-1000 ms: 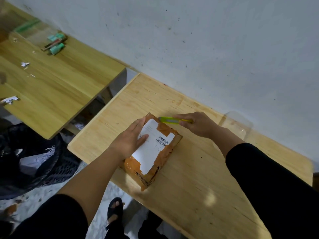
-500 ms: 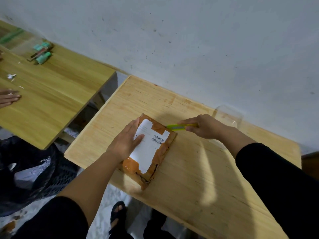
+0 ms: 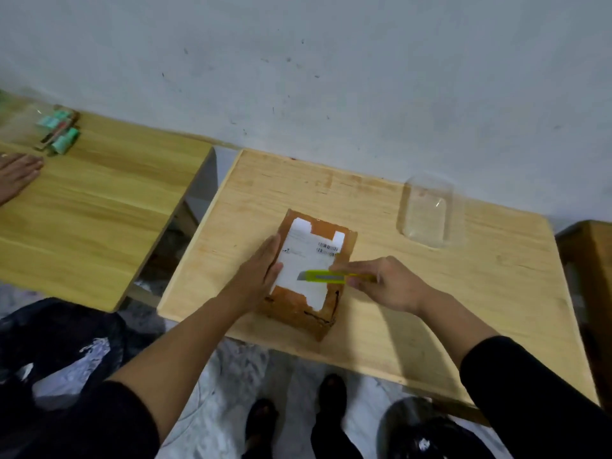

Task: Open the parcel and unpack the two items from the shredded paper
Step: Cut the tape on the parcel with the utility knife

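Observation:
A brown taped parcel (image 3: 299,314) with a white shipping label lies closed on the light wooden table (image 3: 463,293), near its front edge. My left hand (image 3: 256,278) rests flat on the parcel's left side and holds it down. My right hand (image 3: 381,281) grips a yellow-green utility knife (image 3: 326,276). The knife lies across the parcel's top, its blade end pointing left over the label. The parcel's contents are hidden.
A clear plastic container (image 3: 425,212) stands at the back right of the table. A second wooden table (image 3: 99,207) at the left holds green tubes (image 3: 61,132), and another person's hand (image 3: 16,175) rests there. Black bags (image 3: 59,339) lie on the floor.
My right hand has brought the knife from the parcel's far edge to over its top. The view has swung so the parcel sits squarer. Another person's hand appeared at the left.

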{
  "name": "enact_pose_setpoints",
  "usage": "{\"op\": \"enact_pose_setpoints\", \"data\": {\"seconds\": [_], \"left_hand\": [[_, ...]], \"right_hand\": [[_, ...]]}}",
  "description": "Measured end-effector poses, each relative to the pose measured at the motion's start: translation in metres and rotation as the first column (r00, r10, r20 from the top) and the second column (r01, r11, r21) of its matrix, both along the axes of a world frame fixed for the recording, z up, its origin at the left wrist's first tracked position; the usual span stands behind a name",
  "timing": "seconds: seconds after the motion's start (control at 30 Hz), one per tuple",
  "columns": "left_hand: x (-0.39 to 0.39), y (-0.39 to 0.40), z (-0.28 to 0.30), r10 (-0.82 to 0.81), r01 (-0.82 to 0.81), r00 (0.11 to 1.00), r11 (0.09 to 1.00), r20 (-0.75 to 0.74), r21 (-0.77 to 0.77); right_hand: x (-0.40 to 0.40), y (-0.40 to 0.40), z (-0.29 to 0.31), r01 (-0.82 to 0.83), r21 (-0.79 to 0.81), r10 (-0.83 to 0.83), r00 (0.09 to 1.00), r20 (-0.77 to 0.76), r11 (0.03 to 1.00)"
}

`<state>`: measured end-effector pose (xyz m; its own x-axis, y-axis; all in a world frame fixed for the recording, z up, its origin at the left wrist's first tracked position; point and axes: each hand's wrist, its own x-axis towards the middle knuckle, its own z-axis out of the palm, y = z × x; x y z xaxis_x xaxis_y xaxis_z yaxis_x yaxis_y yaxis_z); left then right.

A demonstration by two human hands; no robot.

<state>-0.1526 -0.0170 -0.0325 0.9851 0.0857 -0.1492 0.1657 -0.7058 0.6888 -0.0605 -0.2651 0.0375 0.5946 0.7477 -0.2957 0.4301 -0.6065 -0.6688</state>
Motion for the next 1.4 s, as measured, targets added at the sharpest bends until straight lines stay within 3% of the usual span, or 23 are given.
{"op": "enact_pose_setpoints", "data": {"seconds": [0.2, 0.47, 0.67, 1.2, 1.4], "left_hand": [[-0.010, 0.007, -0.004, -0.047, 0.049, 0.998, 0.997, 0.049, -0.054], [-0.009, 0.011, -0.007, -0.078, 0.085, 0.993, 0.994, 0.085, -0.073], [-0.008, 0.011, -0.009, -0.093, 0.096, 0.994, 0.994, 0.060, -0.047], [-0.011, 0.007, -0.008, -0.041, 0.048, 0.996, 0.995, 0.082, -0.086], [-0.010, 0.004, -0.008, -0.034, 0.039, 0.996, 0.997, 0.087, -0.059]], "right_hand": [[-0.047, 0.019, -0.011, 0.026, -0.073, -0.018, 0.993, 0.113, 0.997], [-0.072, 0.032, -0.015, 0.022, -0.043, -0.008, 0.952, 0.305, 0.999], [-0.072, 0.041, -0.012, -0.043, -0.127, 0.085, 0.933, 0.349, 0.991], [-0.048, 0.015, 0.014, -0.211, -0.417, 0.332, 0.911, 0.244, 0.884], [-0.051, -0.007, 0.002, -0.092, -0.309, 0.137, 0.983, 0.126, 0.947]]}}
